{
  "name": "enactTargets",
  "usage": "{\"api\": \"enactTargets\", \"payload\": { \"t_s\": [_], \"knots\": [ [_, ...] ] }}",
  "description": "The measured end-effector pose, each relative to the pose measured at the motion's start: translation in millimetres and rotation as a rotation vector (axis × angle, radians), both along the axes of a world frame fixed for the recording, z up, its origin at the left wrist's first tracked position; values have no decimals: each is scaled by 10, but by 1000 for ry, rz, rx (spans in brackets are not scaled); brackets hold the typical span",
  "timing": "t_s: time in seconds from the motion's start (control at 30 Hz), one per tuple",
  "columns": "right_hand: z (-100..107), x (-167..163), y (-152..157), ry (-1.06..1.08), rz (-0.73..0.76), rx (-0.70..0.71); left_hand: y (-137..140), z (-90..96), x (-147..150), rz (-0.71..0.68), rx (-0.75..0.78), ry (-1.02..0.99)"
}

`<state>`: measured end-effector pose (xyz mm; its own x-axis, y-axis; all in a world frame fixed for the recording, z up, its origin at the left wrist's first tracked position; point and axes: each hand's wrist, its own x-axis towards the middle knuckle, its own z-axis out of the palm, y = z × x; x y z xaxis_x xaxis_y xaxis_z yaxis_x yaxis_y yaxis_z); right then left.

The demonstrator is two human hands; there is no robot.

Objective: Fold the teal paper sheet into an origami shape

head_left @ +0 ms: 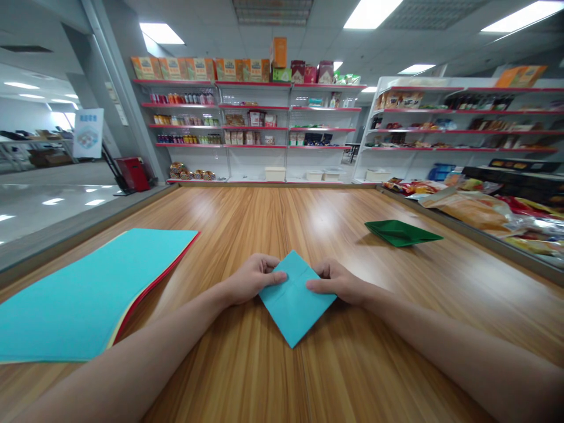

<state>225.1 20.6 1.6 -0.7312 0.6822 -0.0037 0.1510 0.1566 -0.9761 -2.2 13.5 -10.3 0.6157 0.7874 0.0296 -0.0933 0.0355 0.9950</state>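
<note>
A light blue folded paper [294,311], diamond-shaped with one corner toward me, is held between both hands over the wooden table. My left hand [255,277] pinches its left side, thumb on top and fingers curled behind. On the right side, my right hand [337,282] grips it the same way, thumb lying on the upper face. Faint creases cross the paper's middle. The fingers under the paper are hidden. Farther off to the right lies a dark green folded paper [402,233], pointed at both ends.
A stack of coloured paper sheets [88,288], light blue on top with cream and red edges below, lies at the left on the wooden table [264,217]. Packaged snacks [471,208] are heaped beyond the table's right edge. Stocked shelves [253,106] stand behind.
</note>
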Motion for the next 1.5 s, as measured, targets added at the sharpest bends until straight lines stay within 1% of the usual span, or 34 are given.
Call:
{"api": "enactTargets", "payload": {
  "t_s": [0.03,0.07,0.23,0.37,0.53,0.63,0.73,0.87,1.0,1.1,1.2,1.27,1.37,1.43,1.5],
  "knots": [
    [14,6,-5,-40,35,2,5,-5,-11,-29,4,18],
    [23,5,-11,-76,33,15,8,-9,-20,-48,9,29],
    [-6,-54,-26,-175,-136,126,16,-14,-31,-51,37,45],
    [-61,-79,-20,-160,-199,136,8,-6,-21,-28,55,60],
    [-80,-80,-22,-34,-141,35,-7,10,-1,-5,80,87],
    [-86,-77,-6,9,-159,-11,-15,21,10,42,79,80],
    [-102,-71,17,22,-192,-20,-28,41,17,85,85,79],
    [-125,-68,31,35,-239,-2,-44,68,23,105,123,67],
    [-127,-78,27,51,-269,-2,-38,72,22,96,131,52],
    [-106,-90,20,78,-265,-58,-24,59,14,71,129,42],
    [-87,-95,17,114,-253,-130,-8,27,6,61,104,-2],
    [-89,-90,23,138,-261,-166,-2,1,6,96,67,-44],
    [-113,-78,47,181,-342,-186,-1,-26,15,139,-27,-125],
    [-133,-72,69,212,-401,-193,-3,-29,23,105,-64,-158],
    [-146,-71,89,247,-413,-211,-3,-26,28,57,-53,-153]
  ]
}}
